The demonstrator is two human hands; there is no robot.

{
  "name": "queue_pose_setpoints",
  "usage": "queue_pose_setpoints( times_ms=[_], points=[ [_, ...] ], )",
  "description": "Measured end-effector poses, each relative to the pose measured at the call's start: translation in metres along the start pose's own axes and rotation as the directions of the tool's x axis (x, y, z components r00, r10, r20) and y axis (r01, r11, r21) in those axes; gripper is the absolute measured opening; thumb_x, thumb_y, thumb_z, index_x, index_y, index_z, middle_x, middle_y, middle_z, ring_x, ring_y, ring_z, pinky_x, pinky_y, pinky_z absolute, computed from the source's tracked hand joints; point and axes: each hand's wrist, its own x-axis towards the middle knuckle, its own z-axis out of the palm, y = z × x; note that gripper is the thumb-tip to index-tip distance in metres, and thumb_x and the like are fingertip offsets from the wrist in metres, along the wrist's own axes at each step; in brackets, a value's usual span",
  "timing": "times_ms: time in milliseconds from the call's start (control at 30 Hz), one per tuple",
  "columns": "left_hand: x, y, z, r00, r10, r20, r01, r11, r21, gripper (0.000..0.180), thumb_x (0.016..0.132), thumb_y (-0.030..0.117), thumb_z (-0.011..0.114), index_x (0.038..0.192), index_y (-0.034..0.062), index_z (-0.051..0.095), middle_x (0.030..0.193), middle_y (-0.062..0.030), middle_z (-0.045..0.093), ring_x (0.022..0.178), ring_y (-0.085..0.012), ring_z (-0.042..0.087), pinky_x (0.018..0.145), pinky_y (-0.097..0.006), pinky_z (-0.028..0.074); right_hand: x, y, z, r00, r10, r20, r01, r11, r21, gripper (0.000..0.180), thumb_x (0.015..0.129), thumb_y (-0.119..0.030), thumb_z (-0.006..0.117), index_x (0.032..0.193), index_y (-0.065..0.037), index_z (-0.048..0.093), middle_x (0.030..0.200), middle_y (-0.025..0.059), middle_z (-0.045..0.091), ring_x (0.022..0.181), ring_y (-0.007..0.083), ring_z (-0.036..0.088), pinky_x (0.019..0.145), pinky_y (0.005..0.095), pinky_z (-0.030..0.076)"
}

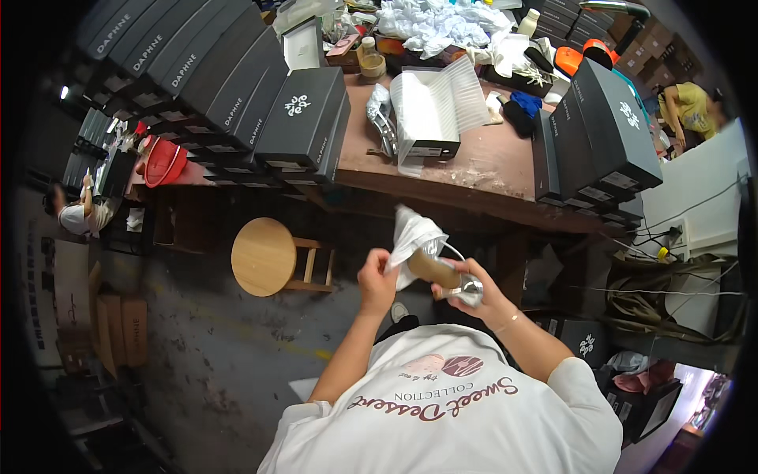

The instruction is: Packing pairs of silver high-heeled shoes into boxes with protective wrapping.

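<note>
In front of my chest, my right hand (488, 299) grips a shoe (434, 271) with a tan sole and a shiny silver end. My left hand (377, 278) pinches a white cloth (417, 231), which is draped over the shoe's other end and hides it. A thin pale strap or strip loops beside the cloth. On the table beyond lies another silver shoe (380, 118), next to an open shoe box (437, 148) lined with white tissue paper (446, 99).
Dark shoe boxes (300, 118) are stacked at the table's left, with more boxes (604, 130) at its right. A round wooden stool (264, 257) stands on the floor to the left. Beyond are a bottle (369, 59), crumpled white paper (442, 24) and a red bucket (164, 162). Two people work farther off.
</note>
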Motion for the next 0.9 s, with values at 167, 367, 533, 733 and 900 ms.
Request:
queue_pose_setpoints(
  times_ms=[167,367,533,733,900],
  points=[
    [-0.048,-0.076,-0.017,0.967,-0.111,0.229,0.041,0.956,0.291,0.011,0.076,0.0,0.059,0.085,0.0026,0.054,0.073,-0.0094,0.057,0.064,-0.0233,0.058,0.061,-0.03,0.046,0.023,0.025,-0.022,0.998,0.028,0.052,-0.042,0.955,0.294,0.036,0.083,-0.028,0.055,0.1,0.003,0.055,0.093,0.0161,0.061,0.073,0.0226,0.061,0.047,0.0234,0.054],
    [-0.015,-0.008,-0.001,0.95,0.219,0.222,-0.246,0.964,0.103,0.035,0.076,0.001,0.057,0.11,0.0027,0.06,0.107,-0.0165,0.053,0.096,-0.0301,0.055,0.083,-0.036,0.046,0.0,0.036,-0.022,0.984,0.125,0.125,-0.152,0.958,0.242,0.036,0.084,-0.028,0.052,0.109,-0.003,0.056,0.097,0.0147,0.06,0.077,0.0275,0.061,0.044,0.0247,0.053],
    [-0.018,0.023,0.005,0.895,0.227,0.384,-0.287,0.952,0.106,0.036,0.077,0.006,0.058,0.113,0.0037,0.061,0.109,-0.0156,0.054,0.103,-0.0308,0.051,0.088,-0.037,0.043,-0.011,0.038,-0.039,0.978,0.108,0.176,-0.17,0.905,0.389,0.043,0.085,-0.032,0.05,0.112,0.002,0.055,0.098,0.0168,0.061,0.082,0.0309,0.062,0.044,0.0236,0.053],
    [-0.016,0.002,0.025,0.895,0.232,0.381,-0.307,0.94,0.151,0.027,0.076,0.003,0.059,0.102,0.0014,0.062,0.093,-0.0135,0.06,0.085,-0.0279,0.059,0.075,-0.035,0.049,-0.021,0.041,-0.057,0.955,0.058,0.29,-0.195,0.86,0.472,0.048,0.086,-0.033,0.049,0.116,0.004,0.052,0.1,0.0188,0.06,0.081,0.0302,0.061,0.047,0.0256,0.055],
    [-0.021,0.029,0.029,0.95,0.155,0.271,-0.17,0.985,0.034,0.021,0.074,0.0,0.058,0.095,0.0007,0.062,0.08,-0.0132,0.061,0.068,-0.0276,0.061,0.062,-0.034,0.049,-0.031,0.033,-0.04,0.986,0.049,0.158,-0.099,0.94,0.327,0.043,0.086,-0.029,0.05,0.116,0.003,0.052,0.103,0.0169,0.06,0.091,0.0326,0.061,0.059,0.0315,0.059]
  ],
)
